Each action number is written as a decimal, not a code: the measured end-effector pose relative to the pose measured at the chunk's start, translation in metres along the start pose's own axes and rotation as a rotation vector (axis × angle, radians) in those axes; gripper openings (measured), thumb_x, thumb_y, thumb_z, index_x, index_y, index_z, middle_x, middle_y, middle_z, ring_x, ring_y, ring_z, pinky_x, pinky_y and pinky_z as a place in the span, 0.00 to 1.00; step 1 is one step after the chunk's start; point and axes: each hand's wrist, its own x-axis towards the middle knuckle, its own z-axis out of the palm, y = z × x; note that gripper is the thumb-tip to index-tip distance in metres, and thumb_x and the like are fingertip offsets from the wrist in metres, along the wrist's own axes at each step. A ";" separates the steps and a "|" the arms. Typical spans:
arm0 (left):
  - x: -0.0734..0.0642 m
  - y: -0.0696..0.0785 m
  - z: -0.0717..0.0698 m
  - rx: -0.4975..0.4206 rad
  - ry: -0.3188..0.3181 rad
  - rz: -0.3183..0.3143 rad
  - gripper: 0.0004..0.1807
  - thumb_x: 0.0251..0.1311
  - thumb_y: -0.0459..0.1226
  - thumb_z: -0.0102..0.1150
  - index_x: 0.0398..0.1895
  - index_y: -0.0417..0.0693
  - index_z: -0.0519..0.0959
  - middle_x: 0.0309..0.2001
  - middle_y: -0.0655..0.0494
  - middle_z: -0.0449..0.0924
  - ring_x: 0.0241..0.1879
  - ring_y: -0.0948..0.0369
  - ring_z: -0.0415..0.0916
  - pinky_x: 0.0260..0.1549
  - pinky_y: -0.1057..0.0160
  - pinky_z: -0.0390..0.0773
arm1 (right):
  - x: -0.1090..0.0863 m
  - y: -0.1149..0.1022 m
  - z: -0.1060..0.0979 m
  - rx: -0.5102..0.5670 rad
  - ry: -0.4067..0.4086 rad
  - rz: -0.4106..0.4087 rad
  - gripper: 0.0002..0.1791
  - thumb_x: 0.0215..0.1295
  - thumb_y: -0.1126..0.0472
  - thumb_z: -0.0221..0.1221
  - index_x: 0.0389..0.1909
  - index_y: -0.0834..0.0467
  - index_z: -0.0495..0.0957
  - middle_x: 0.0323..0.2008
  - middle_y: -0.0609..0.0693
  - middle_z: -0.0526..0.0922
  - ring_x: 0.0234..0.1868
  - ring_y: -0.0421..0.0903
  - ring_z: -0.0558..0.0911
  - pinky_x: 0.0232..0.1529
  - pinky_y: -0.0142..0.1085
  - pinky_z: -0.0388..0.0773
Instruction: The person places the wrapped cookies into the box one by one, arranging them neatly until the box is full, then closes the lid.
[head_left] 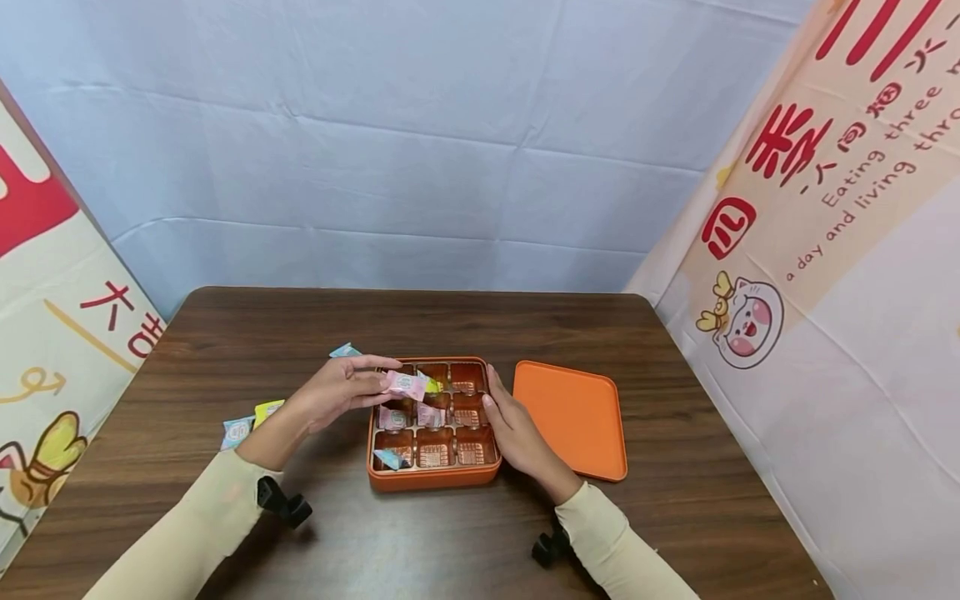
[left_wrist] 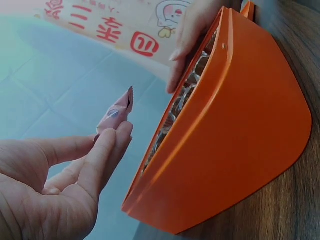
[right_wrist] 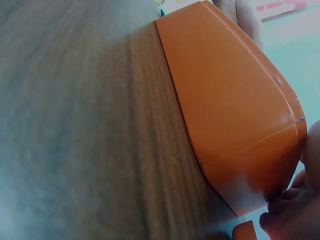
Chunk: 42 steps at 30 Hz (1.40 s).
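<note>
Over the back left of an orange box (head_left: pixel 433 477), my left hand (head_left: pixel 330 395) pinches a pink wrapped candy (head_left: pixel 406 385) between thumb and fingertips. In the left wrist view the candy (left_wrist: pixel 115 114) points up beyond the fingertips, apart from the box rim. My right hand (head_left: pixel 521 429) holds the right wall of the box, its thumb and fingers at the rim. Inside the box is a brown plastic tray (head_left: pixel 435 438) with several compartments. Two pink candies (head_left: pixel 431 415) lie in the middle row, a yellow candy (head_left: pixel 432 384) at the back, a blue candy (head_left: pixel 390 458) at front left.
To the right of the box lies a flat orange lid (head_left: pixel 573 419). On the table (head_left: pixel 315 517), a blue candy (head_left: pixel 238 432) and a yellow candy (head_left: pixel 267 412) lie beside the left forearm. Another blue candy (head_left: pixel 345 351) is behind the left hand. Printed cloth hangs around the table.
</note>
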 end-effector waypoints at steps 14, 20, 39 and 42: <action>0.007 0.001 0.011 0.000 -0.019 -0.010 0.24 0.74 0.31 0.55 0.69 0.31 0.69 0.68 0.32 0.66 0.57 0.50 0.81 0.56 0.55 0.80 | 0.000 0.003 0.000 0.049 0.007 0.007 0.30 0.84 0.62 0.41 0.80 0.64 0.47 0.79 0.55 0.48 0.79 0.53 0.52 0.76 0.53 0.51; 0.007 0.004 0.018 0.033 -0.021 -0.012 0.25 0.73 0.32 0.57 0.69 0.32 0.69 0.66 0.33 0.70 0.57 0.49 0.80 0.57 0.54 0.80 | 0.001 0.004 -0.001 0.059 0.004 0.005 0.30 0.83 0.63 0.41 0.80 0.62 0.47 0.79 0.55 0.49 0.79 0.53 0.52 0.76 0.53 0.52; 0.015 0.001 0.043 0.032 -0.021 -0.024 0.21 0.73 0.27 0.54 0.66 0.29 0.71 0.54 0.40 0.80 0.49 0.58 0.83 0.55 0.51 0.80 | 0.000 0.006 -0.003 0.068 0.008 -0.006 0.29 0.83 0.64 0.43 0.79 0.65 0.49 0.79 0.56 0.50 0.78 0.53 0.53 0.76 0.53 0.52; 0.015 0.000 0.047 0.023 -0.020 -0.038 0.21 0.72 0.26 0.54 0.66 0.29 0.72 0.53 0.40 0.81 0.49 0.57 0.83 0.55 0.52 0.81 | -0.001 0.005 -0.003 0.062 0.006 -0.007 0.30 0.83 0.62 0.42 0.79 0.65 0.49 0.79 0.56 0.50 0.78 0.55 0.53 0.76 0.53 0.52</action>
